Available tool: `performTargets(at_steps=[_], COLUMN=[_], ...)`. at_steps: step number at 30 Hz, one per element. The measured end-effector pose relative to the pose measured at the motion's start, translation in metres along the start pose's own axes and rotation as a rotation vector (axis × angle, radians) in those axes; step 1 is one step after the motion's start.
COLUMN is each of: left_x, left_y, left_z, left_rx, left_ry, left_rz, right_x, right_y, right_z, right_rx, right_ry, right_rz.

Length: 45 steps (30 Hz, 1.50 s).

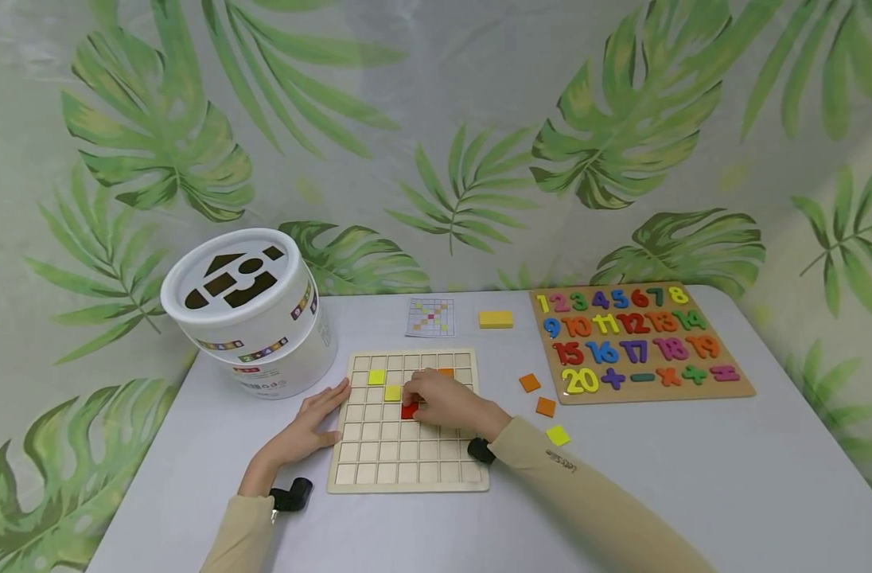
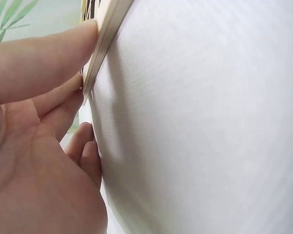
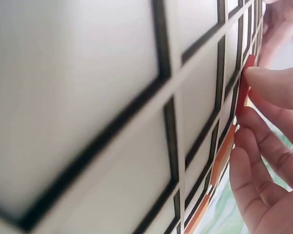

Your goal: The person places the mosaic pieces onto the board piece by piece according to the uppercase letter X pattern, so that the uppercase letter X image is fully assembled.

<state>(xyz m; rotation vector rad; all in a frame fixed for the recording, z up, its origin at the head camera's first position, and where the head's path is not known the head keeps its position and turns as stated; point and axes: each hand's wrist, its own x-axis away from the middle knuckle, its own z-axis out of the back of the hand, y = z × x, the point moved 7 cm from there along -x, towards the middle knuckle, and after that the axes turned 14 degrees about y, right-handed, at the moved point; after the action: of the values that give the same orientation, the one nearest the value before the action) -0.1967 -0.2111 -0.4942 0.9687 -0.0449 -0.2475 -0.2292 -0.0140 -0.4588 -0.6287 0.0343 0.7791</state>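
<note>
A wooden grid board (image 1: 407, 452) lies on the table, with two yellow tiles (image 1: 376, 377) and an orange tile (image 1: 445, 372) in its cells. Near the board's middle, my right hand (image 1: 446, 402) pinches a red square tile (image 1: 409, 411) between thumb and fingers. In the right wrist view the red tile (image 3: 243, 90) stands tilted against the grid, and orange tiles (image 3: 222, 153) sit close to the fingertips. My left hand (image 1: 300, 430) touches the board's left edge with extended fingers; the left wrist view shows its thumb against the board's side (image 2: 105, 44).
Two loose orange tiles (image 1: 529, 383) and a yellow tile (image 1: 558, 435) lie right of the board. Behind it are a printed pattern card (image 1: 431, 317) and a yellow block (image 1: 496, 320). A white bucket (image 1: 264, 342) stands back left, a number puzzle board (image 1: 550, 350) back right.
</note>
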Motion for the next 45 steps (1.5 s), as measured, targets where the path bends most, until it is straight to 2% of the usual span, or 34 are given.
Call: performTargets(at_steps=[6, 12, 16, 21, 25, 29, 35, 40, 45], left_x=[0.001, 0.000, 0.000, 0.000, 0.000, 0.000, 0.000, 0.000, 0.000], left_y=[0.002, 0.002, 0.000, -0.003, -0.002, -0.002, -0.001, 0.001, 0.003], left_z=[0.001, -0.001, -0.001, -0.002, -0.002, -0.001, -0.001, 0.000, 0.001], left_rx=[0.003, 0.002, -0.018, -0.033, -0.034, -0.033, -0.037, -0.023, -0.016], left_ry=[0.004, 0.002, -0.003, -0.011, -0.011, -0.009, -0.006, 0.005, 0.006], left_rz=[-0.002, -0.010, -0.003, 0.007, 0.002, -0.001, -0.003, -0.005, -0.001], right_x=[0.001, 0.022, 0.055, 0.109, 0.147, 0.170, 0.181, 0.177, 0.169], right_y=[0.001, 0.025, 0.054, 0.087, 0.099, 0.102, 0.099, 0.096, 0.096], right_z=[-0.001, 0.031, 0.060, 0.086, 0.100, 0.105, 0.103, 0.101, 0.101], right_rx=[-0.011, -0.085, -0.091, -0.081, -0.083, -0.091, -0.107, -0.064, -0.048], right_ry=[-0.009, 0.056, 0.116, 0.156, 0.179, 0.163, 0.114, 0.123, 0.164], right_rz=[-0.029, -0.147, -0.213, -0.265, -0.267, -0.260, -0.243, -0.230, -0.270])
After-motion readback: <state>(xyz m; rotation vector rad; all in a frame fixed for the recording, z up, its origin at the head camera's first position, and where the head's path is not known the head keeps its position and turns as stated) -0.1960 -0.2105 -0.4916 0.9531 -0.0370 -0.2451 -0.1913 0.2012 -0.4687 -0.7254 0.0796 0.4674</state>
